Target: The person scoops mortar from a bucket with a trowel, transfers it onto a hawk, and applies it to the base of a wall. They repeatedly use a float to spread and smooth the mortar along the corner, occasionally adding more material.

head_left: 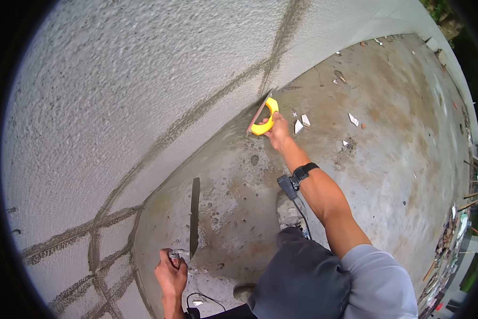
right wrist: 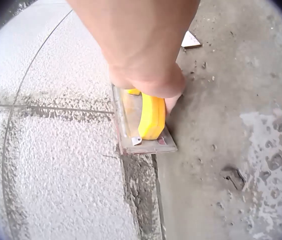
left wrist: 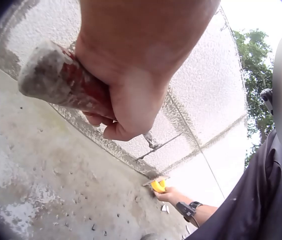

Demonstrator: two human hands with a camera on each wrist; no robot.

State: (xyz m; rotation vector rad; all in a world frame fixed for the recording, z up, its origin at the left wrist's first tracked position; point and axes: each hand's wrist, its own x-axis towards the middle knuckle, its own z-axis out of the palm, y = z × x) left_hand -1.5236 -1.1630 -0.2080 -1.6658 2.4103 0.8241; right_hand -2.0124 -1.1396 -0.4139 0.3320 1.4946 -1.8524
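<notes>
In the head view my right hand [head_left: 278,131] grips the yellow handle of a plastering float [head_left: 271,109]. Its flat plate lies against the foot of the white textured wall [head_left: 106,95], where the wall meets the concrete floor. The right wrist view shows the float's plate [right wrist: 131,117] over a grey mortar band [right wrist: 140,187] along the wall base. Lower left, my left hand [head_left: 170,274] holds a trowel by its worn, cement-crusted red handle [left wrist: 68,80]. The trowel's long, narrow grey blade [head_left: 195,215] points away from me above the floor.
Dark mortar strips [head_left: 167,138] cross the wall. White tile shards [head_left: 298,126] lie on the floor [head_left: 377,175] just right of the float, with another shard [head_left: 353,120] further off. Rubble and sticks [head_left: 446,239] line the far right edge. Trees [left wrist: 255,62] stand beyond the wall.
</notes>
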